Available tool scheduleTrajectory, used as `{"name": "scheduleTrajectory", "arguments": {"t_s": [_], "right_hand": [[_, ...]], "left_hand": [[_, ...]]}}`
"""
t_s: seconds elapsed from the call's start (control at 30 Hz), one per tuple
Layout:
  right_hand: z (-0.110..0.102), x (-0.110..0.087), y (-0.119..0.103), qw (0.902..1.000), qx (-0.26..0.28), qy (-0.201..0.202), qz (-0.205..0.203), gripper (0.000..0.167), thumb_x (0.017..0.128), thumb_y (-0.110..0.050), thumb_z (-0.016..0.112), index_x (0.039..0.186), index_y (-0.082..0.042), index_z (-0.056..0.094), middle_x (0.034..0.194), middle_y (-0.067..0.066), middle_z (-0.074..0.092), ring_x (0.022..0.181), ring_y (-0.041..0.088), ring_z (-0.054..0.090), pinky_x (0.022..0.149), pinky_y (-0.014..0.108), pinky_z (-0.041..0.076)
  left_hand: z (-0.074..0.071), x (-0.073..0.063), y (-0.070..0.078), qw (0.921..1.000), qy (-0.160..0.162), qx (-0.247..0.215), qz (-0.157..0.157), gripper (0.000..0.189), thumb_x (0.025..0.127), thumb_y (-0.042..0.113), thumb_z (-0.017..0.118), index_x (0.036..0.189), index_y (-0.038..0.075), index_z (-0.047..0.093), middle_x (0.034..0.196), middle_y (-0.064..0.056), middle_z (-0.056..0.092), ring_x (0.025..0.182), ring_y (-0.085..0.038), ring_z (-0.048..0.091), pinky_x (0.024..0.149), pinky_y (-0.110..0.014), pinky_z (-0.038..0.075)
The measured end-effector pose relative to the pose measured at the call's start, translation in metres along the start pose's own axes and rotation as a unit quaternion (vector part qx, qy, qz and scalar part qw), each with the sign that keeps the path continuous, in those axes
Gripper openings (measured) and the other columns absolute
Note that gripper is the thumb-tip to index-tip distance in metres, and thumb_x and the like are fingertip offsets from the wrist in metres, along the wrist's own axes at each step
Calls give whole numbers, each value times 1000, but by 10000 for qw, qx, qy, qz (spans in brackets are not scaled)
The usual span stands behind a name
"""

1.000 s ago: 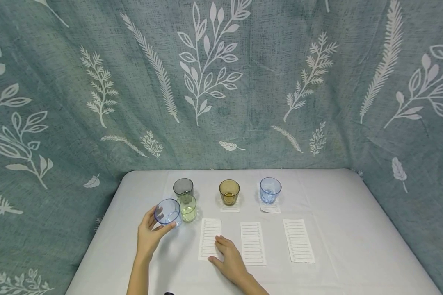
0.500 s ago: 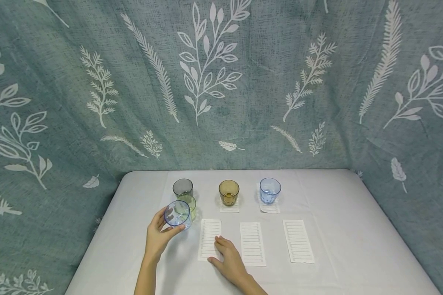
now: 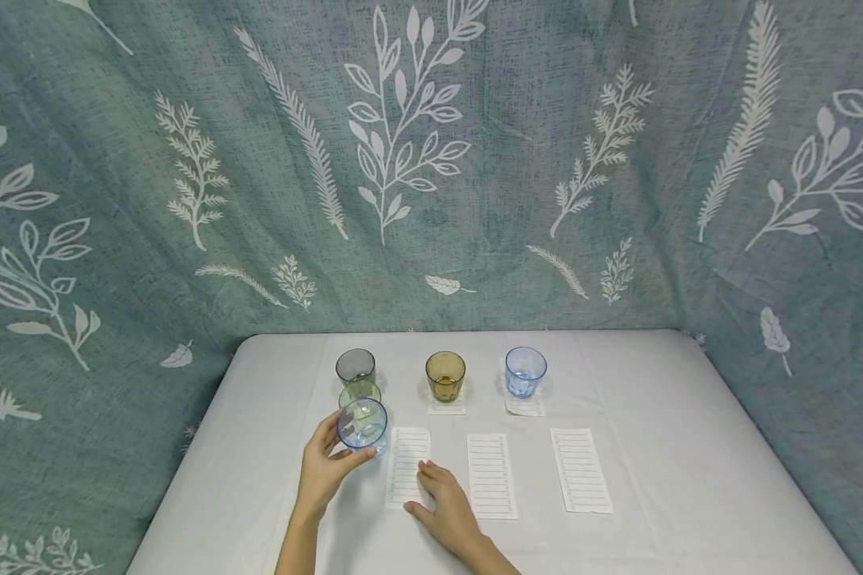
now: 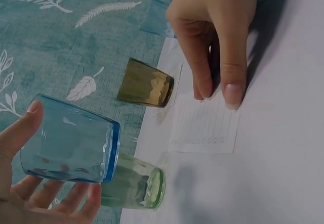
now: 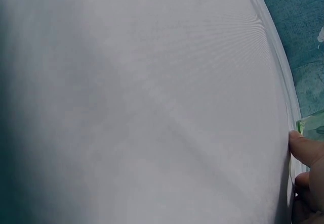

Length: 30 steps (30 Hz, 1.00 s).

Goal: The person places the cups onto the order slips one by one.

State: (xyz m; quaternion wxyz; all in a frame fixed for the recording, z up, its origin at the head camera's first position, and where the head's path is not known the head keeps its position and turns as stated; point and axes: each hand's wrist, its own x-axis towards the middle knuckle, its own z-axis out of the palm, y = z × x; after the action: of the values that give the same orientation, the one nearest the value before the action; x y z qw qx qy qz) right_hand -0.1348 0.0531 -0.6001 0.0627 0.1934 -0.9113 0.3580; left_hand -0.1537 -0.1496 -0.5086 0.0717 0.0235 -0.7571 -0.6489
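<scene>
While the left hand [image 3: 325,467] clasps it, the nearer blue glass [image 3: 363,428] sits at that hand's far right. The right hand [image 3: 447,509], fingers relaxed, touches the near-left paper strip [image 3: 406,457].

A teal cloth [image 3: 503,192] (leaf-patterned) hangs behind the white table [image 3: 690,471].

Leaf-patterned teal cloth [image 3: 503,184], white table [image 3: 690,455]
</scene>
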Motion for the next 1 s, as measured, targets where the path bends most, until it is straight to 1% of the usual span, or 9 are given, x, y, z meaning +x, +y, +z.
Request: {"name": "scheduleTrajectory", "arguments": {"t_s": [0.17,0.43,0.67,0.77,1.0], "right_hand": [[0,0,0,10000,1,50,-16,54,77,-25,76,116,9,60,129,19,56,123,33,49,101,44,41],[1,0,1,10000,72,35,-25,53,77,-25,76,116,9,60,129,19,56,123,33,49,102,45,40],[2,1,2,9999,102,21,10,53,78,-25,75,116,8,60,129,19,56,123,33,49,102,45,40],[2,0,2,9999,103,48,14,53,78,-26,75,116,8,61,129,18,56,122,33,50,102,45,41],[3,0,2,9999,98,69,11,55,78,-26,75,118,8,59,130,18,55,123,34,49,102,45,41]], "left_hand": [[7,-1,-3,9999,-138,-27,11,81,68,9,83,136,-2,42,136,-25,47,124,-42,45,92,-46,49],[17,-2,-10,9995,-299,-67,-82,81,66,9,84,136,-1,43,136,-24,47,123,-42,46,91,-44,50],[22,-3,-12,9987,-460,-213,-75,80,68,6,82,137,-2,42,136,-27,46,122,-43,46,89,-41,50],[24,-4,-14,9984,-507,-234,-70,81,68,7,83,137,-2,41,137,-26,45,122,-42,46,88,-40,51],[31,-5,-24,9980,-579,-251,-63,81,66,6,83,135,-4,43,133,-29,48,121,-45,47,87,-44,51]]}}
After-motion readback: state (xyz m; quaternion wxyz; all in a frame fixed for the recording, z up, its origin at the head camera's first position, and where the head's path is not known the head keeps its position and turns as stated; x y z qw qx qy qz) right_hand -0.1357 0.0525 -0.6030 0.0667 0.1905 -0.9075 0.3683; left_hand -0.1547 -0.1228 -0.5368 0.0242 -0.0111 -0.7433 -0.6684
